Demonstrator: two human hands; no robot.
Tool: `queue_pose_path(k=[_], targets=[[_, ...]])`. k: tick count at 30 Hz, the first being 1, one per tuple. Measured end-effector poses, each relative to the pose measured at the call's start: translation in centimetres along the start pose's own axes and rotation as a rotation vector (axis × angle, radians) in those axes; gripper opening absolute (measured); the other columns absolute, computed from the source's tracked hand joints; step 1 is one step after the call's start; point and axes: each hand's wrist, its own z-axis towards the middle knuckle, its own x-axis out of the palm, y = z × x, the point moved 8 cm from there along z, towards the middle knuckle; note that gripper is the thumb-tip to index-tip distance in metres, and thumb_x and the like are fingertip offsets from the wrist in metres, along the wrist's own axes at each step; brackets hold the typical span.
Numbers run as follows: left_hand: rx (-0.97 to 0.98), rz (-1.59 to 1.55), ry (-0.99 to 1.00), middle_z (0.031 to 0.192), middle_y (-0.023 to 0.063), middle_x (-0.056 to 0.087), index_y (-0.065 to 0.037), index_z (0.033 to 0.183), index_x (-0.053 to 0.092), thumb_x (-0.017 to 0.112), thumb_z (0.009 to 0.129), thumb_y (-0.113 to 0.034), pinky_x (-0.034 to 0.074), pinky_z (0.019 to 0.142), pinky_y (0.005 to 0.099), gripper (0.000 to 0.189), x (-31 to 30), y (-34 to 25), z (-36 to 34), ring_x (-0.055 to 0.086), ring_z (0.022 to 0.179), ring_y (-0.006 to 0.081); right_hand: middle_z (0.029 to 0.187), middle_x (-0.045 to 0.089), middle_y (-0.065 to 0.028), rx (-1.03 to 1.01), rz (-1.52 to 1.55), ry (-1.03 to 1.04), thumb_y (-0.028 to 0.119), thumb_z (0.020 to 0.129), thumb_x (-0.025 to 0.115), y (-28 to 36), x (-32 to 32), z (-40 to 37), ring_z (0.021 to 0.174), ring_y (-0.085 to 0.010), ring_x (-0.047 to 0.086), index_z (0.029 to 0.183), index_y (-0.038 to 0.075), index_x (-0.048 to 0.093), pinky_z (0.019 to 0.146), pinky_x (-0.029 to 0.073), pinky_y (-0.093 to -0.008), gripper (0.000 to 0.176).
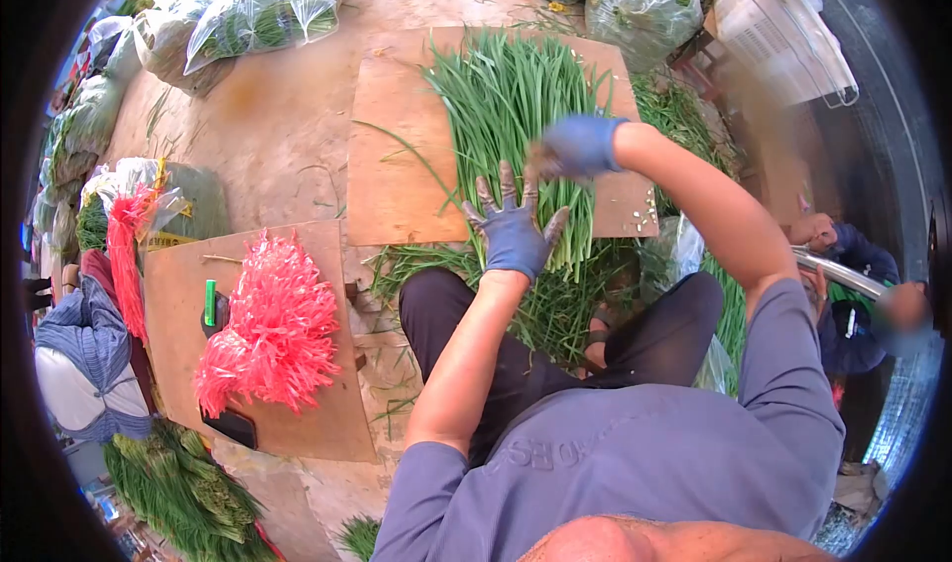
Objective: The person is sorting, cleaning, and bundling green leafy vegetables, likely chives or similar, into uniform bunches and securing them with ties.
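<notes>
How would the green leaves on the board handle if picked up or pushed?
The green leaves would probably droop at the ends, being long and thin. They may slip apart, since no tie shows around them. Pushed along the board, the pile would likely spread rather than roll, as it lies flat.

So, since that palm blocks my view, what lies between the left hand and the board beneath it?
Chives: the head view shows the gloved left hand spread over them, and they lie on the wooden board.
</notes>
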Motion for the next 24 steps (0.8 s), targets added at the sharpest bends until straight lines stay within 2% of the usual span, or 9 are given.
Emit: queue_pose_path(k=[2,4,7,10,13,16,19,22,24], targets=[[0.007,0.003,0.014,0.165,0.0112,0.013,-0.022,0.157,0.027,0.046,0.09,-0.068,0.007,0.112,0.0707,0.083,-0.2,-0.3,0.1,0.009,0.148,0.0481,0.087,0.069,-0.0163,0.023,0.077,-0.41,0.041,0.094,0.057,-1.1,-4.2,3.5,0.071,-0.0305,0.067,0.1,0.009,0.067,0.072,0.053,-0.0436,0.034],[0.012,0.01,0.04,0.165,0.0071,0.014,-0.022,0.157,0.027,0.045,0.091,-0.068,0.006,0.112,0.0712,0.082,-0.5,-0.3,0.0,0.009,0.148,0.048,0.09,0.07,-0.0157,-0.061,0.05,-0.71,0.037,0.094,0.057,-2.6,-6.7,6.5,0.081,-0.0335,0.068,0.101,0.009,0.068,0.078,0.053,-0.0444,0.031],[0.019,-0.002,0.049,0.165,0.0058,0.016,-0.021,0.157,0.027,0.044,0.092,-0.067,0.006,0.112,0.0718,0.081,-0.3,-0.2,0.1,0.009,0.148,0.0483,0.099,0.071,-0.0157,0.002,0.319,-0.76,0.032,0.092,0.058,-4.8,-7.2,9.3,0.093,-0.0326,0.068,0.106,0.01,0.069,0.083,0.052,-0.0444,0.028],[0.021,-0.001,0.036,0.165,0.006,0.017,-0.02,0.157,0.027,0.044,0.092,-0.067,0.005,0.111,0.0721,0.082,-0.1,-0.2,0.1,0.01,0.148,0.0485,0.107,0.07,-0.0165,0.018,0.254,-0.558,0.024,0.089,0.059,-5.3,-6.1,11.9,0.1,-0.034,0.067,0.11,0.011,0.069,0.086,0.052,-0.0447,0.027],[0.03,-0.002,0.02,0.165,0.0065,0.017,-0.02,0.157,0.026,0.044,0.092,-0.066,0.005,0.111,0.0722,0.082,-0.3,-0.2,0.1,0.01,0.148,0.0485,0.108,0.071,-0.0162,0.029,-0.087,-0.516,0.019,0.085,0.059,-4.8,-5.7,13.2,0.099,-0.0351,0.068,0.111,0.011,0.069,0.086,0.053,-0.0444,0.029],[0.028,-0.001,0.037,0.165,0.0072,0.016,-0.02,0.157,0.026,0.045,0.092,-0.066,0.005,0.111,0.0724,0.082,-0.3,-0.2,0.2,0.01,0.148,0.0487,0.108,0.07,-0.017,0.102,-0.227,-0.386,0.019,0.083,0.06,-5.1,-5.6,14.6,0.099,-0.0365,0.068,0.112,0.012,0.07,0.086,0.053,-0.0444,0.032],[0.022,-0.012,0.03,0.165,0.0081,0.016,-0.02,0.157,0.025,0.045,0.092,-0.066,0.004,0.111,0.0725,0.082,-0.4,-0.1,0.2,0.01,0.148,0.0492,0.107,0.07,-0.0179,0.149,-0.27,-0.388,0.022,0.082,0.061,-5.4,-6.2,15.1,0.098,-0.037,0.068,0.107,0.011,0.069,0.086,0.053,-0.046,0.028],[0.015,-0.031,0.022,0.165,0.0088,0.016,-0.021,0.157,0.026,0.046,0.091,-0.067,0.003,0.111,0.0725,0.083,-0.2,0.0,0.2,0.009,0.148,0.0497,0.104,0.07,-0.0184,0.07,-0.057,-0.708,0.024,0.082,0.063,-5.0,-8.2,12.5,0.098,-0.037,0.068,0.1,0.011,0.068,0.085,0.053,-0.0477,0.023],[0.009,-0.037,0.021,0.165,0.0091,0.015,-0.022,0.157,0.026,0.046,0.091,-0.067,0.003,0.111,0.0726,0.083,-0.2,0.1,0.2,0.009,0.148,0.0497,0.103,0.071,-0.0163,0.05,-0.068,-0.568,0.027,0.083,0.065,-4.4,-7.5,12.3,0.098,-0.0365,0.067,0.102,0.012,0.066,0.084,0.053,-0.0479,0.024]])
